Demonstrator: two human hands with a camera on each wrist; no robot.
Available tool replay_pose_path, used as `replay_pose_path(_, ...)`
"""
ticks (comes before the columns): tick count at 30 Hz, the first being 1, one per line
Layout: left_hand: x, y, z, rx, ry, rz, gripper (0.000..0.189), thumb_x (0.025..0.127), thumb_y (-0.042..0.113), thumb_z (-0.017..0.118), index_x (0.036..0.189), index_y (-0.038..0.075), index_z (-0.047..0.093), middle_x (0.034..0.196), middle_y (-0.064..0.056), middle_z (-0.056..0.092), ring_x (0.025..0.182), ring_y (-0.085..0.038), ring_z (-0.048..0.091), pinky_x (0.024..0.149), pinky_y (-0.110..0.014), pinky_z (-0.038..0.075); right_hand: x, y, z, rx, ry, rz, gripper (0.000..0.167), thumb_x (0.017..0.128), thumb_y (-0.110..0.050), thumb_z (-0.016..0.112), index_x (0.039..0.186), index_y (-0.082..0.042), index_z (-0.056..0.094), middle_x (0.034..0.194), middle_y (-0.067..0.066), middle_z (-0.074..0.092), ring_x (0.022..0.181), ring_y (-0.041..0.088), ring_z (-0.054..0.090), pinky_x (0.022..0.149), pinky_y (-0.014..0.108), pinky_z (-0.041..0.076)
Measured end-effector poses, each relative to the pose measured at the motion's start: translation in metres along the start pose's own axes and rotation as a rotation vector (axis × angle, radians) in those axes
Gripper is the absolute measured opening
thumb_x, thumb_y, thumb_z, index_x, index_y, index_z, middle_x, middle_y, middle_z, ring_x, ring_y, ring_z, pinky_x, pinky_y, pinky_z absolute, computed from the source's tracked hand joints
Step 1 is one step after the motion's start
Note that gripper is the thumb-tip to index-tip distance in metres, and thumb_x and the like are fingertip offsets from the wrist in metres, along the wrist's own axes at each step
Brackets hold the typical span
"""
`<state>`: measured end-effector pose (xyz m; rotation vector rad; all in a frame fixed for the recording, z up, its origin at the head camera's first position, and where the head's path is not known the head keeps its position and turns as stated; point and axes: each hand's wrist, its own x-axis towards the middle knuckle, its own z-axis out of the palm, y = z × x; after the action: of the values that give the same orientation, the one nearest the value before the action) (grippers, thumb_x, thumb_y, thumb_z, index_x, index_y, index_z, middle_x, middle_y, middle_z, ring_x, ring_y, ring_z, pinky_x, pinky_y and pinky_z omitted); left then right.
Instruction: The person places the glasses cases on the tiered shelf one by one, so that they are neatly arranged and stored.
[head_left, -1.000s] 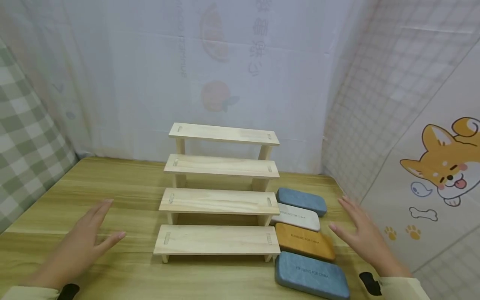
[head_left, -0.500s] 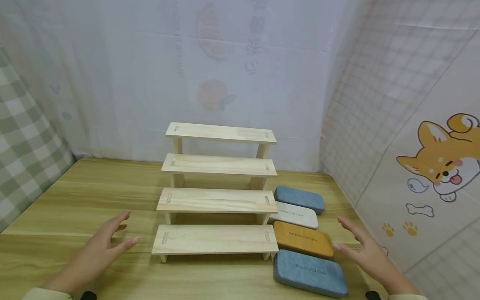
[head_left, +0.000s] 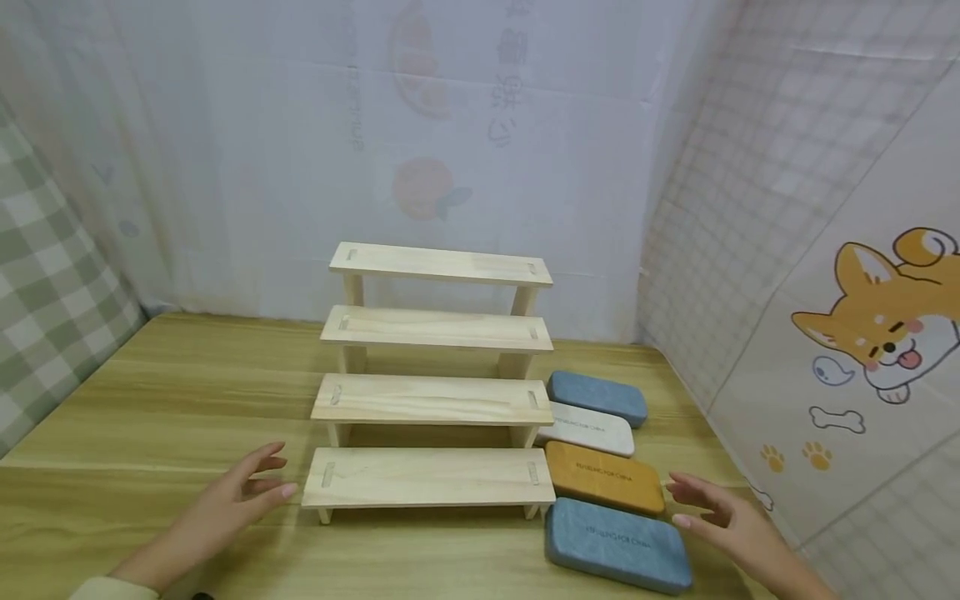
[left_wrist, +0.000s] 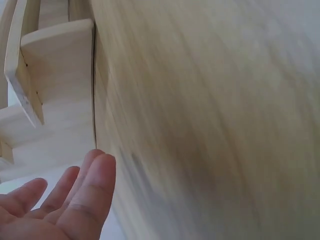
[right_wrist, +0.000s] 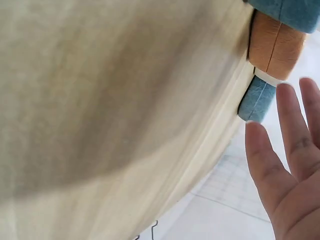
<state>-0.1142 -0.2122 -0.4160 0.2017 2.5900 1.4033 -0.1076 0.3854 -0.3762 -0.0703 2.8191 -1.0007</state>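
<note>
A pale wooden stepped display rack stands mid-table with bare tiers. Along its right side lie several glasses cases in a row: a blue one nearest, then an orange one, a white one and another blue one at the back. My left hand hovers left of the lowest tier, fingers relaxed and holding nothing. To the right of the orange and near blue cases is my right hand, its fingers loosely bent and pointing at them. The right wrist view shows the cases' ends beyond the fingers.
The wood-grain table carries everything. A white printed curtain hangs behind it, a green checked cloth at the left. A pale grid-patterned wall covering with a cartoon dog borders the right edge.
My left hand has moved rightward and nearer the rack's lowest tier. The right hand has come lower, closer to the front cases, with its fingers more bent. The rack and cases stay in place.
</note>
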Motion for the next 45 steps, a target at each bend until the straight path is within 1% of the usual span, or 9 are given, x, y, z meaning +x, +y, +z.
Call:
replay_pose_path(9, 0.008, 0.005, 0.011, -0.177, -0.015, -0.042, 0.071, 0.097, 0.025, 0.058, 0.146, -0.009, 0.02, 0.137, -0.036, 0.039, 0.115, -0.042, 0.054, 0.078, -0.033, 0.056, -0.011, 0.011, 0.002, 0.135, -0.096, 0.034, 0.057, 0.098, -0.021, 0.058, 0.139, 0.014, 0.038, 0.132, 0.029, 0.052, 0.098, -0.011, 0.053, 0.08, 0.02, 0.05)
replay_pose_path(19, 0.014, 0.01, 0.015, -0.359, -0.045, -0.152, 0.071, 0.098, 0.026, 0.057, 0.147, -0.008, 0.019, 0.138, -0.036, 0.036, 0.11, -0.032, 0.058, 0.084, -0.039, 0.055, -0.012, 0.02, 0.001, 0.247, -0.28, 0.022, 0.058, 0.1, -0.022, 0.052, 0.14, 0.015, 0.034, 0.138, 0.034, 0.044, 0.101, -0.015, 0.05, 0.081, 0.018, 0.048)
replay_pose_path(26, 0.018, 0.01, 0.016, -0.432, -0.071, -0.175, 0.07, 0.099, 0.026, 0.055, 0.148, -0.009, 0.018, 0.136, -0.033, 0.039, 0.109, -0.028, 0.056, 0.085, -0.04, 0.054, -0.009, 0.025, 0.001, 0.208, -0.383, -0.012, 0.061, 0.098, -0.019, 0.057, 0.141, 0.016, 0.031, 0.139, 0.04, 0.037, 0.099, -0.018, 0.047, 0.081, 0.02, 0.049)
replay_pose_path(30, 0.02, 0.006, 0.016, -0.511, -0.13, -0.159, 0.073, 0.1, 0.024, 0.054, 0.147, -0.012, 0.012, 0.132, -0.033, 0.042, 0.106, -0.025, 0.058, 0.086, -0.039, 0.054, -0.007, 0.027, 0.003, 0.148, -0.397, -0.001, 0.065, 0.096, -0.022, 0.061, 0.143, 0.012, 0.031, 0.139, 0.04, 0.035, 0.106, -0.005, 0.049, 0.079, 0.024, 0.049)
replay_pose_path(33, 0.022, 0.002, 0.016, -0.559, -0.175, -0.152, 0.075, 0.101, 0.023, 0.052, 0.146, -0.015, 0.006, 0.13, -0.031, 0.044, 0.105, -0.023, 0.059, 0.087, -0.038, 0.054, -0.006, 0.032, 0.006, 0.06, -0.364, 0.016, 0.069, 0.092, -0.026, 0.066, 0.144, 0.006, 0.035, 0.139, 0.037, 0.038, 0.115, 0.021, 0.05, 0.082, 0.041, 0.049)
replay_pose_path(34, 0.023, 0.001, 0.016, -0.569, -0.183, -0.152, 0.076, 0.101, 0.023, 0.052, 0.146, -0.016, 0.005, 0.129, -0.03, 0.045, 0.104, -0.023, 0.059, 0.086, -0.038, 0.054, -0.005, 0.034, 0.007, 0.013, -0.362, 0.031, 0.069, 0.091, -0.028, 0.067, 0.146, 0.0, 0.036, 0.14, 0.033, 0.039, 0.114, 0.018, 0.049, 0.082, 0.045, 0.048)
replay_pose_path(39, 0.026, 0.0, 0.016, -0.594, -0.181, -0.171, 0.076, 0.1, 0.023, 0.053, 0.146, -0.016, 0.005, 0.124, -0.022, 0.051, 0.099, -0.019, 0.06, 0.084, -0.036, 0.054, -0.004, 0.035, 0.012, -0.045, -0.347, 0.07, 0.078, 0.085, -0.033, 0.074, 0.147, -0.006, 0.036, 0.142, 0.033, 0.036, 0.12, 0.045, 0.044, 0.087, 0.065, 0.042)
replay_pose_path(41, 0.026, 0.001, 0.016, -0.595, -0.184, -0.169, 0.076, 0.1, 0.022, 0.053, 0.146, -0.016, 0.005, 0.123, -0.021, 0.053, 0.098, -0.019, 0.061, 0.083, -0.035, 0.054, -0.005, 0.032, 0.015, -0.046, -0.331, 0.045, 0.082, 0.081, -0.033, 0.078, 0.145, -0.002, 0.036, 0.141, 0.035, 0.035, 0.12, 0.05, 0.042, 0.088, 0.068, 0.04)
replay_pose_path(45, 0.027, 0.001, 0.016, -0.582, -0.201, -0.15, 0.076, 0.1, 0.02, 0.053, 0.144, -0.018, 0.005, 0.121, -0.021, 0.053, 0.098, -0.019, 0.06, 0.081, -0.035, 0.054, -0.006, 0.026, 0.018, -0.117, -0.303, -0.033, 0.086, 0.076, -0.032, 0.082, 0.142, 0.001, 0.039, 0.138, 0.034, 0.039, 0.121, 0.05, 0.041, 0.091, 0.059, 0.042)
